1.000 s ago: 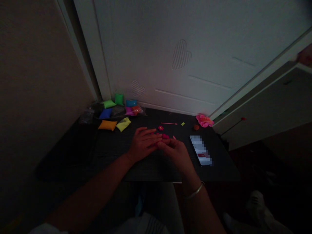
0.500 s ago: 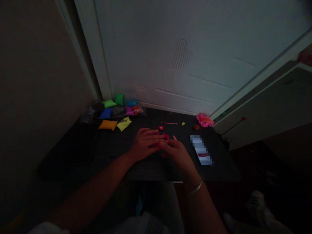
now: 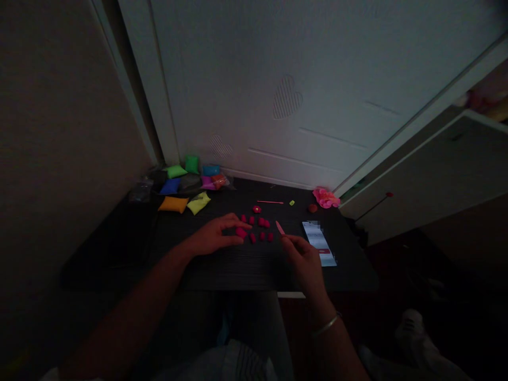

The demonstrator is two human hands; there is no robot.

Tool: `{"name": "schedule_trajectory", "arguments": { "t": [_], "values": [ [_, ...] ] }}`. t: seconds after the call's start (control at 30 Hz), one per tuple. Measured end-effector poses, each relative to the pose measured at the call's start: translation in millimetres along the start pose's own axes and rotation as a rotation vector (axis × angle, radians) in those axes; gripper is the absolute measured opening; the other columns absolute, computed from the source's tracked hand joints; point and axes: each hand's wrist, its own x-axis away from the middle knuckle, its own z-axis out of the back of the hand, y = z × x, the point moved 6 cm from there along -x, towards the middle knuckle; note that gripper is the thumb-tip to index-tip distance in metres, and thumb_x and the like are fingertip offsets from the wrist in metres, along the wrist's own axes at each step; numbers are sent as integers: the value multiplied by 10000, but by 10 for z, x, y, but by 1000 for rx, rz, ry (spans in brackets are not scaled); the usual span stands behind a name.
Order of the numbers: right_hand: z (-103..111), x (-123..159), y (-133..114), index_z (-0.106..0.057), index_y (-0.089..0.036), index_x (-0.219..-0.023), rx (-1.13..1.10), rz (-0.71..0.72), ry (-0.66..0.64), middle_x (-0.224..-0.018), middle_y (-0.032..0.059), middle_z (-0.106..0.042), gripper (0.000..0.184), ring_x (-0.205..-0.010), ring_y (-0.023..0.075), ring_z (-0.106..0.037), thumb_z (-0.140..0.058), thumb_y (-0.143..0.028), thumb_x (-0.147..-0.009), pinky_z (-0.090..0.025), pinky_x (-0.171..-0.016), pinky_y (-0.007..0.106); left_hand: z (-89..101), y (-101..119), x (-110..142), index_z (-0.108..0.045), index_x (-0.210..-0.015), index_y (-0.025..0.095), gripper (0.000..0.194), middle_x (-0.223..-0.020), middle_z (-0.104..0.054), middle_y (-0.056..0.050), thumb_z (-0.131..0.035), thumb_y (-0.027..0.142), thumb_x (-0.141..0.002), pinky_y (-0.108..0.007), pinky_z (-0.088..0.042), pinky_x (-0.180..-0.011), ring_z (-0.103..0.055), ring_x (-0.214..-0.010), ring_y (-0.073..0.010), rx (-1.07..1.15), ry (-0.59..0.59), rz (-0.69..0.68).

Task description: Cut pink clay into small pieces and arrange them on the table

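Seemingly readying pointed pink plastic blade, pinched in right hand, with left hand loosely parted around magenta clay lump at nine o'clock, next likely needing steadiness.

1 thin, silvery bangle circles my right forearm. My left hand and right hand are bare. I wear a pale top with dark stripes, and greyish trousers, dim in shadow.

Bench, dark; white panel with ribbed hearts, far edge; wall, left edge; floor, dark; light, dim.
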Motion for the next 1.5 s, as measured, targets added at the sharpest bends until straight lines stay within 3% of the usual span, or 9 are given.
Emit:
{"name": "schedule_trajectory", "arguments": {
  "t": [0.2,0.33,0.47,0.67,0.87,1.0,1.2,1.37,1.5],
  "values": [
    [71,109,271,-660,-178,-830,96,-4,5,-740,26,-652,355,-698,183,-571,-517,-487,-730,-408,-592,264,-39,-161,181,-530,-1055,213,361,-925,-594,-1,-573,365,-731,-254,-410,-706,-546,-810,-144,-42,-158,177],
    [-18,134,202,-660,-181,-826,164,63,-23,-799,38,-671,326,-751,197,-591,-500,-453,-742,-421,-671,289,-76,-178,111,-577,-966,217,275,-1027,-594,-23,-566,362,-733,-321,-347,-861,-515,-977,-187,-257,-127,60],
    [-84,218,142,-657,-182,-823,215,121,-54,-827,51,-676,301,-783,204,-601,-484,-420,-757,-432,-690,296,-78,-177,104,-582,-1014,243,301,-1062,-572,-36,-547,380,-748,-343,-335,-869,-501,-1005,-204,-414,-107,0],
    [59,388,240,-647,-181,-832,212,122,-37,-832,55,-675,302,-785,207,-603,-478,-422,-767,-439,-696,302,22,-211,307,-549,-1067,210,381,-1035,-574,-52,-558,405,-739,-343,-369,-838,-512,-968,-207,-490,42,78],
    [133,570,337,-649,-176,-817,161,78,-18,-820,62,-673,320,-779,206,-601,-474,-439,-767,-442,-693,301,-126,-133,405,-562,-1105,249,381,-1053,-577,-57,-545,414,-763,-385,-359,-855,-510,-1001,-224,-624,147,96],
    [24,701,315,-650,-178,-809,163,141,-45,-794,55,-665,301,-734,191,-598,-476,-421,-772,-447,-676,296,-257,0,399,-607,-1050,292,269,-1112,-581,-46,-490,353,-815,-411,-315,-898,-462,-1093,-240,-717,217,42],
    [-180,765,149,-647,-191,-843,205,250,-80,-826,45,-654,260,-768,178,-593,-446,-352,-806,-447,-707,293,-284,-53,439,-556,-1128,284,335,-1158,-581,-39,-446,390,-830,-400,-323,-907,-478,-1098,-234,-602,269,189],
    [-517,670,-112,-613,-163,-1030,424,365,-130,-941,90,-625,305,-911,194,-550,-384,-218,-837,-406,-818,312,-240,-119,458,-501,-1193,243,465,-1166,-570,-77,-549,399,-757,-425,-303,-919,-436,-1138,-274,-598,321,303],
    [-793,567,-210,-558,-158,-1142,606,359,-168,-959,125,-584,354,-910,224,-523,-371,-212,-847,-401,-788,326,-240,-122,405,-610,-1037,267,336,-1098,-595,-54,-568,408,-734,-433,-309,-898,-464,-1090,-271,-610,323,319]
  ]
}}
